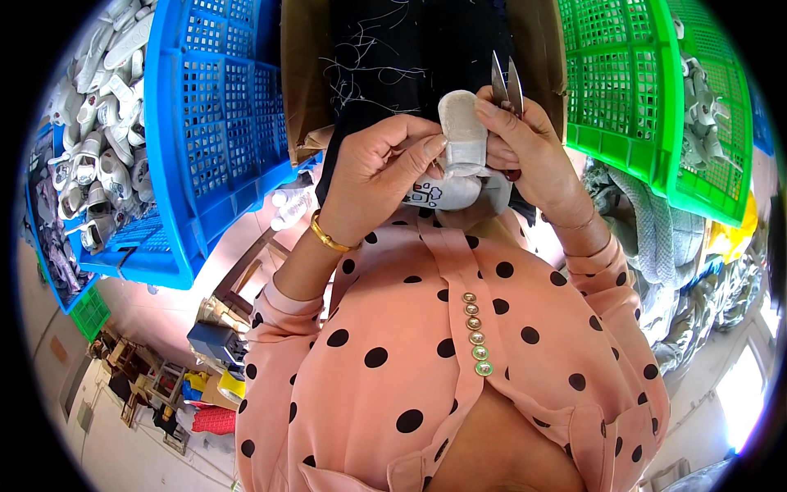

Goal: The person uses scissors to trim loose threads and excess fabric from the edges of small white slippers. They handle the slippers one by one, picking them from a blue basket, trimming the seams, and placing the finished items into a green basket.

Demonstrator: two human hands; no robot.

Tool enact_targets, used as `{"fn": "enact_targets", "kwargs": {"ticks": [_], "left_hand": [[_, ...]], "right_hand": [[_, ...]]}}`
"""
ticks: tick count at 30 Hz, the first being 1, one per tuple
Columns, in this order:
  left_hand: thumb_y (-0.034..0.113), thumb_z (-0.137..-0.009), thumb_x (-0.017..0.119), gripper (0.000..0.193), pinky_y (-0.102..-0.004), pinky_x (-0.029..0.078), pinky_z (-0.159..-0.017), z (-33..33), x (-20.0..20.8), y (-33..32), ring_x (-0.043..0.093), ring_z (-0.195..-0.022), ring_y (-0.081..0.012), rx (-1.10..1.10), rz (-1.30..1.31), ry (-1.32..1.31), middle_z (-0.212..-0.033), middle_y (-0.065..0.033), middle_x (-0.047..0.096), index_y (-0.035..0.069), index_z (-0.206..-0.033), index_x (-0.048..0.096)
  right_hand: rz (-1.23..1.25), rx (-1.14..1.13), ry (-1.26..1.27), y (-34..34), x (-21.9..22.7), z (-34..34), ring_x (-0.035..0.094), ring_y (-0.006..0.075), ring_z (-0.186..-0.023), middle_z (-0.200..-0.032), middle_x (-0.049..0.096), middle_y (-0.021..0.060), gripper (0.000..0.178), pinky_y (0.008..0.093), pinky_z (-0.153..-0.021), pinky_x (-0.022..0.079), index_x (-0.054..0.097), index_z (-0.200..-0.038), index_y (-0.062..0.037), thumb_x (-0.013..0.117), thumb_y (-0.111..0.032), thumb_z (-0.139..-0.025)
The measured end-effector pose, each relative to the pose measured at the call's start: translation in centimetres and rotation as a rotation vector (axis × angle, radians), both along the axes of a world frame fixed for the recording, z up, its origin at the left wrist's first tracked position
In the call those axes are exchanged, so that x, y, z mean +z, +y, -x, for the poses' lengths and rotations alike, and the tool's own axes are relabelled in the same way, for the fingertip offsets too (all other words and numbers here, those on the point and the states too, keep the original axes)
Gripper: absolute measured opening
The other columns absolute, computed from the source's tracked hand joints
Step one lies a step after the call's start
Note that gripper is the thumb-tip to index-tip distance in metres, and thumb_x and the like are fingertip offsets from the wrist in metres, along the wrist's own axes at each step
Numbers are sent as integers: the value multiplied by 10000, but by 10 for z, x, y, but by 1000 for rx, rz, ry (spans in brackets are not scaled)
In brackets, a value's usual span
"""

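Note:
A small white shoe (465, 156) is held up in front of my chest, its pale sole-shaped part upright. A drawing in black and red marks its lower side. My left hand (373, 164) pinches the shoe's left edge between thumb and fingers. In my right hand (533, 152) is a pair of scissors (507, 82), blades pointing away from me and slightly apart. The thumb of that hand also presses on the shoe's right edge. Most of the scissors' handle is hidden in the palm; a bit of dark red shows below.
On the left, a blue plastic crate (229, 123) stands by a heap of small white shoes (102, 156). A green crate (615, 90) on the right has more shoes behind it. Between them a cardboard box (301, 74) flanks my dark-clothed legs (377, 57), strewn with loose white threads.

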State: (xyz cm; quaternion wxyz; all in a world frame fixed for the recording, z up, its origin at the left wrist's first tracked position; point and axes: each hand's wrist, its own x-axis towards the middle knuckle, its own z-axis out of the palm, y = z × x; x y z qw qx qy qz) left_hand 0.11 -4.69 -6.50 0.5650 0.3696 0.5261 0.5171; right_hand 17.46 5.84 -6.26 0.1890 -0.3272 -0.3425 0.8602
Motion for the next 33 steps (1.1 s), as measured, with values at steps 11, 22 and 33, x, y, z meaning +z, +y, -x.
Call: {"fn": "enact_targets", "kwargs": {"ticks": [11,22,33], "left_hand": [[200,-933,637,237,-180,503,-624,3,-1,4,642,-668,-79,43,247,-166,-747,-51,663,-29,-971,685],[207,-914,663,246,-180,494,-583,1,7,6,658,-631,-99,88,301,-283,-753,-88,686,-34,-958,692],[186,-926,644,239,-188,487,-608,-1,3,-1,660,-673,-111,45,249,-251,-781,-97,694,-42,-969,698]], "right_hand": [[-1699,183,-631,13,12,-18,581,186,-526,-623,548,42,398,302,-474,454,555,-833,-80,696,-452,-809],[-1880,414,-783,14,29,-15,535,217,-489,-544,486,45,380,335,-437,412,499,-732,-108,692,-425,-814],[-1781,415,-678,19,16,-18,557,222,-496,-556,524,47,395,335,-456,422,514,-700,-84,660,-417,-854]]}}
